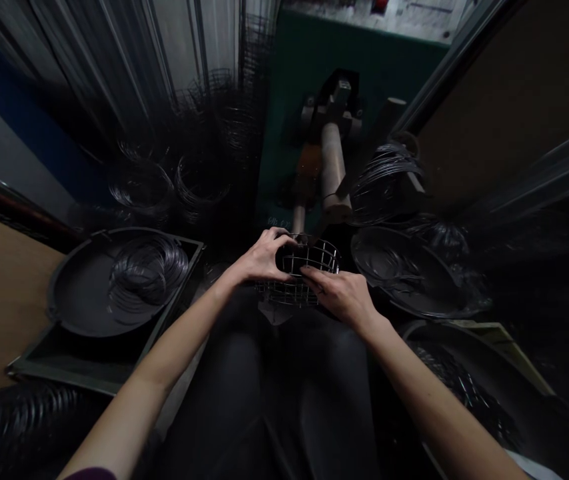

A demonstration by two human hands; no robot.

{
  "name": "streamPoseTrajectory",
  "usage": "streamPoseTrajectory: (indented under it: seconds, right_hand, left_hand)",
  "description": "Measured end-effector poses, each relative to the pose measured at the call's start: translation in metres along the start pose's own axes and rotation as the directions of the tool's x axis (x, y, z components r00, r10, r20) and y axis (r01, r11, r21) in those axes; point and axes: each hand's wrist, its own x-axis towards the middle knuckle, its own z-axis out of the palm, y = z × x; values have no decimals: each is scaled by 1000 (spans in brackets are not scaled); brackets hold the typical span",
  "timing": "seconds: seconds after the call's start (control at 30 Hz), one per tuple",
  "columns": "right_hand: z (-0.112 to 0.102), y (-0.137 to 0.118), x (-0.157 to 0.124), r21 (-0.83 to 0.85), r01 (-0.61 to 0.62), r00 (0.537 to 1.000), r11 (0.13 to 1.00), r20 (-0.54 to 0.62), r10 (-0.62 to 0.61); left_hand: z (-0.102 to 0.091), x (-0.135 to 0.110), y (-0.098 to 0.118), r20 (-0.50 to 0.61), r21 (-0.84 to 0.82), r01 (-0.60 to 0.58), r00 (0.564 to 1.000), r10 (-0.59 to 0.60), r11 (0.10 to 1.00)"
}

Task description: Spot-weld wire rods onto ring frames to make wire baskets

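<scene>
Wire cage (307,258) between left hand (261,259) and right hand (345,295).

There are two hands (262,257) (347,297), one wire basket (292,292), three basins (82,293) (427,297) (492,357), one green machine (287,80).

Dark round tray (82,290), wire rings (167,263) inside

The wire basket (295,283) looks like bare metal with a faint shine. Glossy metal rings (149,270) lie toward the right edge of a smooth, matt basin (79,297). The roller (333,160) looks dull metal.
</scene>
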Motion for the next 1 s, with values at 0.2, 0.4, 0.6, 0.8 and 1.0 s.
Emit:
streamPoseTrajectory:
  seconds: [0.2, 0.4, 0.6, 0.8, 1.0]
  right_hand:
    - [-3, -5, -9, 83, -101, 994, 991, -25, 103]
    - [7, 1, -12, 160, -247, 945, 956, -178, 274]
    - [10, 9, 1, 204, -264, 935, 943, -186, 302]
    - [18, 19, 21, 295, -336, 901, 894, -175, 396]
    - [5, 26, 14, 471, -395, 826, 789, -193, 529]
  left_hand:
    - [-2, 2, -1, 9, 1, -33, 999, 33, 999]
    - [-2, 17, -8, -13, 5, 43, 999, -43, 999]
    - [-5, 28, -15, -5, -1, 51, 999, -51, 999]
    - [-11, 47, -20, -15, 3, 90, 996, -90, 996]
    - [-16, 51, -33, -18, -110, 87, 996, -89, 990]
